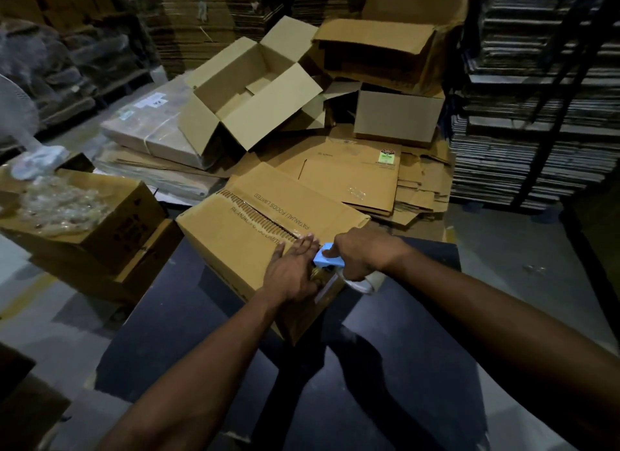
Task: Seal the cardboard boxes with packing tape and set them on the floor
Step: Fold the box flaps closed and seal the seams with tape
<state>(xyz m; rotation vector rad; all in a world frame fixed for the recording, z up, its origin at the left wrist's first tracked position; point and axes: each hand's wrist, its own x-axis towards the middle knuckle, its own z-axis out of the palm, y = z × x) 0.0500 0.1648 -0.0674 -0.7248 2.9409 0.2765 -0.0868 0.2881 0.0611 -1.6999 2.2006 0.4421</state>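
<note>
Head view, one frame, dim warehouse floor.

Item 1: cardboard box, closed, lying on a dark table at centre. Printed lettering on its top reads upside down from this view. A seam runs along the top between the two flaps, with clear tape visible over its near part.

Item 2: left hand, fingers straight and laid flat on the box top at the near end of the seam, pressing down; it clasps nothing.

Item 3: right hand, fingers curled round a tape dispenser, blue body, held at the near top edge of the box just beside the left hand. A roll of clear tape sits under the palm, partly hidden.

Item 4: open box, flaps spread, empty inside, resting behind the table on a heap of flattened cartons.

Item 5: small closed box, right of the open one.

Item 6: carton at left, top open, holding clear plastic wrapping.

Item 7: wrapped flat bundle, tied with string, left of the open box.

Item 8: stacks of flat cardboard sheets along the right and the back.
</note>
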